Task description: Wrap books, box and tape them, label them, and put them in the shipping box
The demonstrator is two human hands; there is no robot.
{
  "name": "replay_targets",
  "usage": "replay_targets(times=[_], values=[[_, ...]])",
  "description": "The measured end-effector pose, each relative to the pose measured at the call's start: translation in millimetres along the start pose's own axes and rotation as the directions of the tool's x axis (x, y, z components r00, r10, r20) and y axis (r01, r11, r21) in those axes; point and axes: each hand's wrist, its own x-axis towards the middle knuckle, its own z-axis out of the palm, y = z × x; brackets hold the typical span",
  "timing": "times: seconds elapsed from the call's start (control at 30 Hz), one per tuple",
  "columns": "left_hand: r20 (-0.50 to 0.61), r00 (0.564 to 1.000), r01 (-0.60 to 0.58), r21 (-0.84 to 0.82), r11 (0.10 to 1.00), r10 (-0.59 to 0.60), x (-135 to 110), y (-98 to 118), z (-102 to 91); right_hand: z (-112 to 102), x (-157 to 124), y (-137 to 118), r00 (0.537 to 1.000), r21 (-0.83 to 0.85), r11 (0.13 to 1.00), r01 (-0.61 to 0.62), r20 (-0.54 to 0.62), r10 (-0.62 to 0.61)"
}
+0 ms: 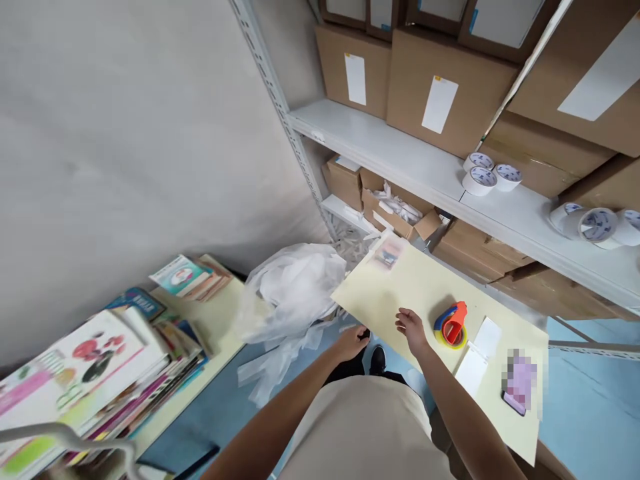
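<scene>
The right hand (411, 329), grip loosely spread, hangs near the front edge of the surface (420, 273), a gap from the tape dispenser (456, 323) on it; the left hand (352, 343) is outside that edge, grip unclear.

Bright, diffuse light; a soft shadow flanks the tape dispenser (457, 313) at four o'clock. Magazines (100, 367) at eight o'clock look blurred, frame edges stretched; pixelation covers the smartphone (519, 387), farther toward four.
</scene>
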Motion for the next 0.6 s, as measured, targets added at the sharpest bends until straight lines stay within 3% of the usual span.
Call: replay_targets(times=[0.13, 0.23, 0.37, 0.6], values=[[-0.008, 0.994, 0.109, -0.015, 0.994, -0.109, -35.6, -15.7, 7.2, -4.7, -15.1, 11.7, 0.998, -0.04, 0.998, -0.038, 0.043, 0.04], [-0.051, 0.979, 0.194, -0.044, 0.98, -0.196, -56.0, -25.8, 6.3, 4.6, -27.4, 25.8, 0.989, -0.09, 0.993, -0.077, 0.121, 0.088], [-0.139, 0.962, 0.224, -0.088, 0.971, -0.235, -78.5, -35.8, -1.8, 29.9, -39.7, 36.7, 0.971, -0.138, 0.986, -0.092, 0.206, 0.12], [-0.315, 0.915, 0.192, -0.211, 0.958, -0.252, -130.5, -62.7, -20.9, 92.6, -55.5, 45.2, 0.917, -0.252, 0.968, 0.016, 0.388, 0.086]])
